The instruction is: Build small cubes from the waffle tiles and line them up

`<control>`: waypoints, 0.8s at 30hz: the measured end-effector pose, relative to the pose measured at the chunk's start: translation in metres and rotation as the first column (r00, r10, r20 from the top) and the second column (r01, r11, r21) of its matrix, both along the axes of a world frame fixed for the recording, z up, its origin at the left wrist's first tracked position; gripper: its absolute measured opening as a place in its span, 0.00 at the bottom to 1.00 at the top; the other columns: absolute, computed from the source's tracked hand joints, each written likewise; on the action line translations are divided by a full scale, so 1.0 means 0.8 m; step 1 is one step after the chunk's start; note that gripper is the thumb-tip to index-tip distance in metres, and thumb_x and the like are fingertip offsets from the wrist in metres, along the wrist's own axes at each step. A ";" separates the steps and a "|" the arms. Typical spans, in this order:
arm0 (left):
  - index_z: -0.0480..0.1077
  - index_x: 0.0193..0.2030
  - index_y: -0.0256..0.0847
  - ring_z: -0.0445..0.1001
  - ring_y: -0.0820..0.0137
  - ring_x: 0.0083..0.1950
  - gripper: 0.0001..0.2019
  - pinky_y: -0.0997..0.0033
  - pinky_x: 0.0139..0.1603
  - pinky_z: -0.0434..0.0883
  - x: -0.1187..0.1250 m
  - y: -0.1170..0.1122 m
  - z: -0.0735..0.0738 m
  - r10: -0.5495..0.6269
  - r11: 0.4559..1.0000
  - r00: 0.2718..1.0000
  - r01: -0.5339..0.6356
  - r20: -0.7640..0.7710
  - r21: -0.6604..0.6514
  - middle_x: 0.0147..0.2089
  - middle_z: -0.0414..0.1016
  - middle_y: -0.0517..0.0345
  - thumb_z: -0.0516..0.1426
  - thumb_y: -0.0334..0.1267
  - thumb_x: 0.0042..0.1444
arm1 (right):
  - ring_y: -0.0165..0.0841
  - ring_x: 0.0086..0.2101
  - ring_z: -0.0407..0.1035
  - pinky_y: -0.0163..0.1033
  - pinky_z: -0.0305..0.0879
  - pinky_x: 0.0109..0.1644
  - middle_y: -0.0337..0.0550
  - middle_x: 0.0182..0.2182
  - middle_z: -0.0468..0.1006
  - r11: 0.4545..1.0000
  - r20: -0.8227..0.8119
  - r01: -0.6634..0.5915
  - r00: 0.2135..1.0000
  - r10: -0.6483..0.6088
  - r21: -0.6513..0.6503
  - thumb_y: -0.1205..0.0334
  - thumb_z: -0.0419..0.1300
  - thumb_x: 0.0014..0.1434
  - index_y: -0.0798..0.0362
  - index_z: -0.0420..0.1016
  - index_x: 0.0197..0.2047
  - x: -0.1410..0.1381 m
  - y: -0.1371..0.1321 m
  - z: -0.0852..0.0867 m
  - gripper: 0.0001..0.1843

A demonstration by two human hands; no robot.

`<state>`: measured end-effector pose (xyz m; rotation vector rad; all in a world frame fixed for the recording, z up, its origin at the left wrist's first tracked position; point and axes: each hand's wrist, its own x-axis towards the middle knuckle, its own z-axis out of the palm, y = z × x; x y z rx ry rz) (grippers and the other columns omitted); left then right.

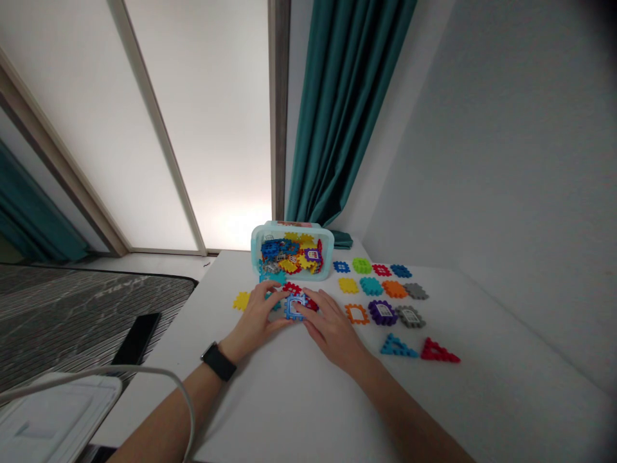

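Between both hands is a light blue square frame piece [295, 308] with notched edges, a plastic interlocking building tile. My left hand [263, 315], with a black watch on its wrist, grips the tile's left side between thumb and fingers. My right hand [332, 325] pinches its right side. Red tiles [292, 288] lie just behind it, one partly covered by my right fingers. Close by my left fingers are a yellow tile [241, 300] and a teal tile [274, 278]. Behind them a pale blue tub [328, 254] lies on its side, its mouth toward me, full of mixed coloured tiles.
Sorted tiles lie in rows on the white table [299, 399], right of my hands, including a purple stack [383, 313]. Nearer are a blue triangle [398, 346] and a red triangle [438, 351]. A white cable [159, 371] crosses my left forearm. A wall stands right.
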<state>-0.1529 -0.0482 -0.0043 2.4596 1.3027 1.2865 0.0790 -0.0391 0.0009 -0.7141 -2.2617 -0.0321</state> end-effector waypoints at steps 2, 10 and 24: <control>0.69 0.60 0.48 0.67 0.54 0.61 0.23 0.44 0.60 0.71 0.001 -0.001 0.001 0.002 1.000 1.000 -0.002 0.010 0.003 0.59 0.65 0.45 0.64 0.47 0.60 | 0.44 0.62 0.66 0.61 0.64 0.67 0.51 0.63 0.70 1.000 -0.013 0.021 1.000 -0.021 -0.014 0.67 0.56 0.66 0.46 0.69 0.64 0.001 -0.001 -0.002 0.24; 0.69 0.59 0.47 0.69 0.54 0.60 0.23 0.45 0.58 0.72 0.004 -0.003 0.005 -0.006 1.000 1.000 0.006 0.005 0.026 0.58 0.66 0.44 0.64 0.48 0.59 | 0.44 0.61 0.66 0.59 0.65 0.65 0.52 0.61 0.72 0.997 -0.096 0.017 0.995 -0.024 -0.069 0.62 0.56 0.67 0.47 0.56 0.71 -0.002 -0.002 -0.003 0.31; 0.69 0.59 0.47 0.69 0.54 0.60 0.22 0.46 0.58 0.72 0.009 -0.006 0.006 0.000 1.000 0.999 -0.001 0.040 0.009 0.58 0.67 0.45 0.65 0.47 0.59 | 0.45 0.60 0.66 0.59 0.67 0.64 0.53 0.61 0.71 0.993 -0.166 0.000 0.986 -0.020 -0.120 0.66 0.57 0.64 0.47 0.54 0.71 -0.001 -0.003 0.000 0.34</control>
